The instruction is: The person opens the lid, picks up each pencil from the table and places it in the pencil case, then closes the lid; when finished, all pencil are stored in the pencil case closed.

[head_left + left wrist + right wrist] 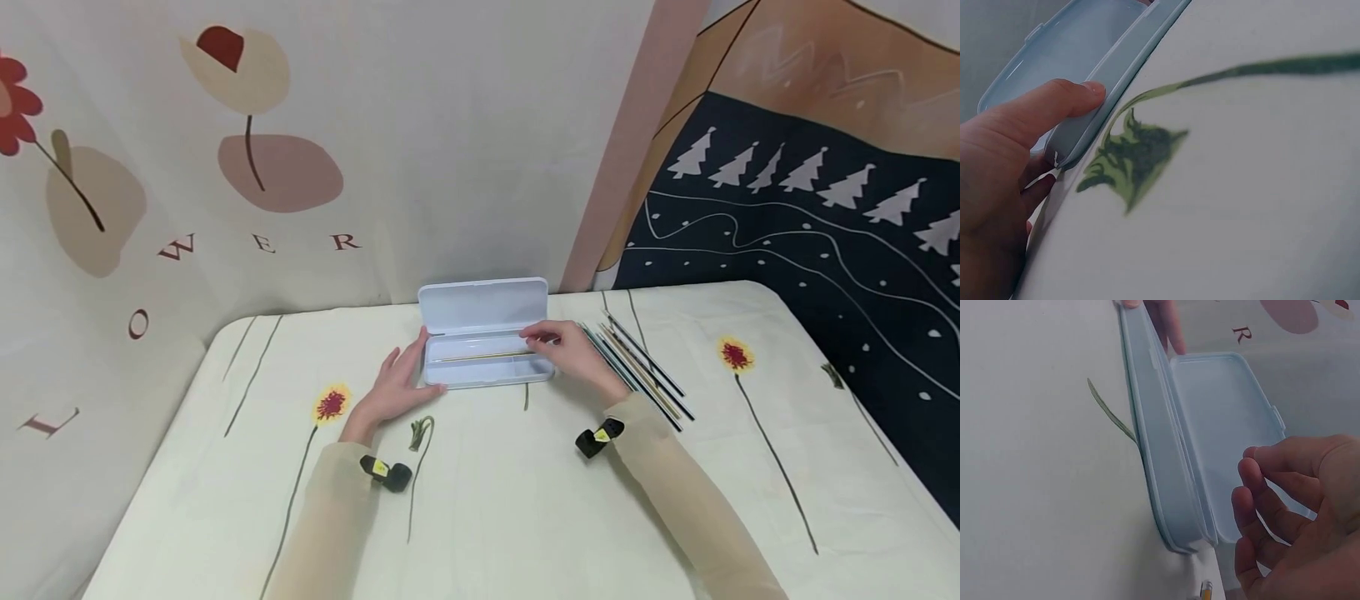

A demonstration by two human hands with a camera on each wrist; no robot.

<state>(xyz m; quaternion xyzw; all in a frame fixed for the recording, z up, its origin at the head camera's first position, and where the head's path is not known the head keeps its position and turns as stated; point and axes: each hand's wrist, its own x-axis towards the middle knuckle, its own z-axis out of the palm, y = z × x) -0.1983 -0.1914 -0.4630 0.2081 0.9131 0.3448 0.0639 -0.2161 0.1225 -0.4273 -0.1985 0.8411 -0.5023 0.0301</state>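
Observation:
A pale blue pencil case lies with its lid raised against the back wall. Inside it is a thin gold-coloured pencil, lying lengthwise. My left hand holds the case's left end; in the left wrist view, its thumb presses the front wall while other fingers are behind the end. Over the right end is my right hand. In the right wrist view its thumb and index fingertips meet, other fingers loosely bent, and no object shows between them.
Several dark and light pencils lie slantwise on the cloth right of the case. One pencil end shows near the case in the right wrist view. The white flower-printed cloth covers the table, with a printed curtain behind.

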